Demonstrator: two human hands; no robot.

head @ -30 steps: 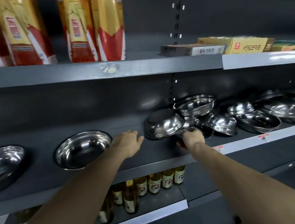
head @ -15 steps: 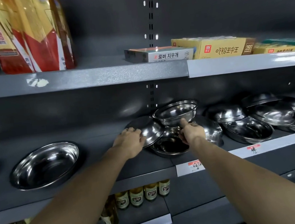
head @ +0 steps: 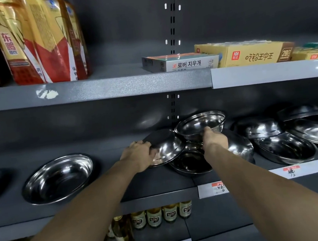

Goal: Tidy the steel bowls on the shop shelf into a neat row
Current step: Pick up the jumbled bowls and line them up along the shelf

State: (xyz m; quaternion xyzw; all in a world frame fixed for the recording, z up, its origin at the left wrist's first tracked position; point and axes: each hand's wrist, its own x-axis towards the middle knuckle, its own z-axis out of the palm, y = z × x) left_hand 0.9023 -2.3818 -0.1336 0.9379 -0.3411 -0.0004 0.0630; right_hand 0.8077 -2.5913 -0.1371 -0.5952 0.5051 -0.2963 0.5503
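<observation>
In the head view, your left hand [head: 138, 154] has closed in on the tilted bowl [head: 164, 147] at the centre of the frame. A second ago it was hovering flat over the bare shelf [head: 110, 185] to the left of the pile; now its fingers curl over that bowl's left rim and hold it. Your right hand [head: 215, 140] has come up off the low front bowl and now pinches the near rim of the top bowl [head: 200, 122], thumb up on the edge, the other fingers hidden behind the steel. That suggests you are about to pull the heap apart, one bowl in each hand.

Both forearms reach in from the bottom of the frame, the left from the lower left, the right from the lower right, wrists roughly level and close together at the pile.

Under your hands, an upright bowl [head: 190, 162] sits at the bottom of the heap, carrying the other two. To the right, more bowls [head: 284, 145] lie jumbled and overlapping along the shelf. At the left of the frame, one placed bowl [head: 59, 179] stands alone and upright, well apart from the pile, with another just showing at the left edge. Most of the row is yet to be set out.
</observation>
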